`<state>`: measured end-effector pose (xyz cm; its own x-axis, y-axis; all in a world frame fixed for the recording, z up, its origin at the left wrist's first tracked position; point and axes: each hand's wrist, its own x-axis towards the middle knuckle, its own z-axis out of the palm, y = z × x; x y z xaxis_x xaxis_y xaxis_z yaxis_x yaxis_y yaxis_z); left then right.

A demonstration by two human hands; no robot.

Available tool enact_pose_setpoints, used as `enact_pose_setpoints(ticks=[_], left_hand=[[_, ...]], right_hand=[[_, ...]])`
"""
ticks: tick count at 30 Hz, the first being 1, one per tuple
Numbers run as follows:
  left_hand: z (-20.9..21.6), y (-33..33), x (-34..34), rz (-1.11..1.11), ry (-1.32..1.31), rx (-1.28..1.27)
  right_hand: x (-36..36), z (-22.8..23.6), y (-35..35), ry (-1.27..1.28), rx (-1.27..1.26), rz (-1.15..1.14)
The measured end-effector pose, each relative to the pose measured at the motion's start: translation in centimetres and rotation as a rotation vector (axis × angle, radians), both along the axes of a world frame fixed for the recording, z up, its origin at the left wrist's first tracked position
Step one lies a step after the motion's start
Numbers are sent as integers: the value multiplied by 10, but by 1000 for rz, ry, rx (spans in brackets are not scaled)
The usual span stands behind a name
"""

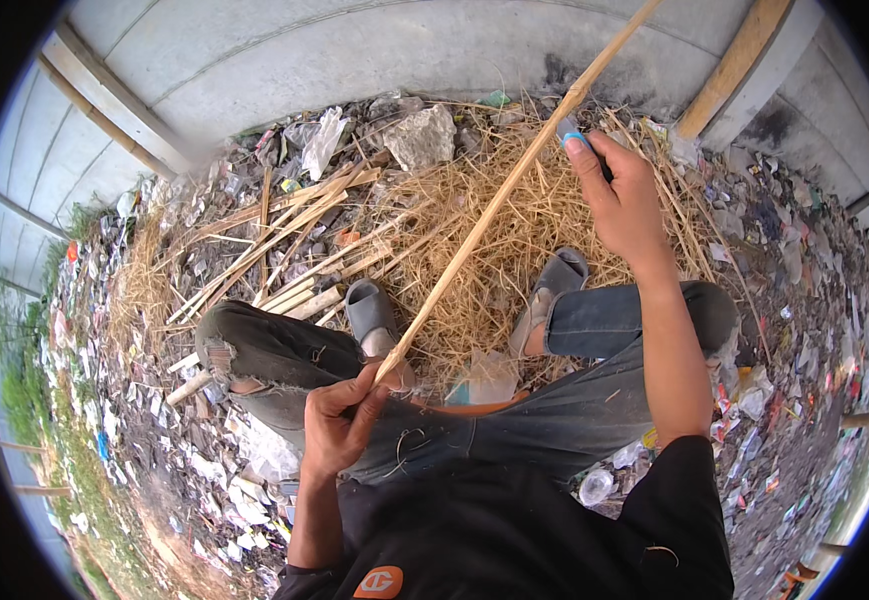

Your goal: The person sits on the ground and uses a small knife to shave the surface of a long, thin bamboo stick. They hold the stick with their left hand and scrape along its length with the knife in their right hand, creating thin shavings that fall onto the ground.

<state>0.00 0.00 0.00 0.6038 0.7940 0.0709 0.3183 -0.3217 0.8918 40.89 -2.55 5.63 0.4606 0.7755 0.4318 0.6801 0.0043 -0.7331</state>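
Observation:
A long, pale bamboo strip (474,232) slants from my lap up and right toward the wall. My left hand (342,418) is closed around its lower end, close to my left knee. In my right hand (619,190) is a knife (572,133) with a blue and black handle, gripped with the thumb along the handle. Its short grey blade lies against or just beside the strip's upper part, near a node; contact is hard to make out. Under the strip, a heap of thin shavings (494,215) spreads between and beyond my sandalled feet.
More split bamboo strips (264,240) lie in a pile at the left. A large stone (421,138) rests near the grey panel wall (354,55). Wooden posts (734,65) lean on the wall at far right. Scattered litter (754,400) covers the ground on both sides.

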Motion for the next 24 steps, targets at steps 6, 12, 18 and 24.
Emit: enact_pose_setpoints(ticks=[6,12,18,24], left_hand=[[1,-1,-1,11,39,5],[-6,-3,-5,4,42,-2],[-12,-10,-12,17,61,-3],[-11,-12,-18,54,72,-127]], right_hand=[[6,0,9,-10,48,-91],[0,-5,4,6,-50,-108],[-4,-14,6,28,-108,-62],[-21,-24,10,113,-98,-18]])
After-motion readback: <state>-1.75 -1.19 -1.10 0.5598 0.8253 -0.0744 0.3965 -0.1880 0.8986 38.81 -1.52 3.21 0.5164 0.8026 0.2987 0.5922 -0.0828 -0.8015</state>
